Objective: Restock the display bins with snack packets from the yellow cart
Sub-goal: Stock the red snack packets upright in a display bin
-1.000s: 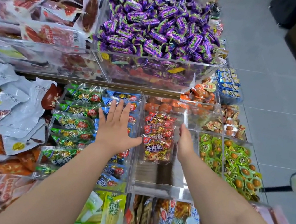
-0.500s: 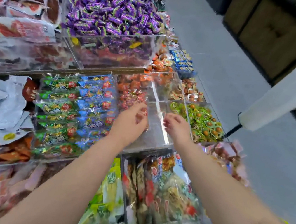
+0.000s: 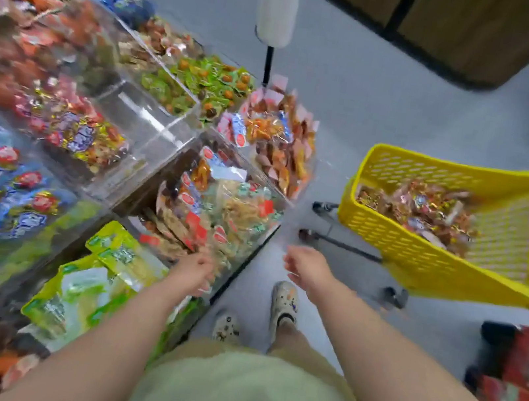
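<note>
Hands blur a little in our head view: our left hand (image 3: 194, 272) hovers over the front edge of the display bins (image 3: 159, 135), fingers loosely curled and holding nothing, while our right hand (image 3: 306, 266) hangs above the floor beside the shelf, fingers slack and just as empty. Snack packets (image 3: 421, 208) lie heaped inside the yellow cart (image 3: 419, 266), which stands to our right, well apart from both hands.

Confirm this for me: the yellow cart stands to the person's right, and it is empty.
Wrong on one count: it is not empty. The head view shows the yellow cart to the person's right with a heap of snack packets lying in it.
</note>
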{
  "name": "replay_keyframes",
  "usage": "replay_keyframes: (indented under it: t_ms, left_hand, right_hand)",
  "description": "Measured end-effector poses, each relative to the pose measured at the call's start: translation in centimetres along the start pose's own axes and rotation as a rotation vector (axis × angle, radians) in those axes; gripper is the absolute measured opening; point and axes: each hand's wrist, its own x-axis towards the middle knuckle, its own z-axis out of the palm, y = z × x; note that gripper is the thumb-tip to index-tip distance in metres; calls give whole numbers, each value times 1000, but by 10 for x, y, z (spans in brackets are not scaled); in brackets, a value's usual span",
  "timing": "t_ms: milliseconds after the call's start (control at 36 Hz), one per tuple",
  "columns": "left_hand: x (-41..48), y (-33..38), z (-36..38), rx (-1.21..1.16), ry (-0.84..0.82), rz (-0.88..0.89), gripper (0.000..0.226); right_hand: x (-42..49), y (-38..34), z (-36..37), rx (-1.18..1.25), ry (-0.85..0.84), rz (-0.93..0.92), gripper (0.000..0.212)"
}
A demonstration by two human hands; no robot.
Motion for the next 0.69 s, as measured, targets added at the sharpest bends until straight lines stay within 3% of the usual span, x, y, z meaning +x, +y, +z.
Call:
replay_keyframes:
  t_ms: [111, 222, 472, 694]
  left_hand:
    - [3, -23, 34, 43, -141, -219, 12]
    - [5, -23, 67, 172, -175, -277, 17]
    - [7, 22, 150, 408, -141, -167, 26]
    - [-4, 66, 222, 516, -180, 14, 28]
  right_hand:
    - [-17, 69, -57, 107, 96, 238, 25]
    - [-36, 127, -109, 223, 199, 333, 23]
    - [-57, 207, -211, 308, 254, 489, 18]
    - [-32, 181, -293, 318, 286, 417, 19]
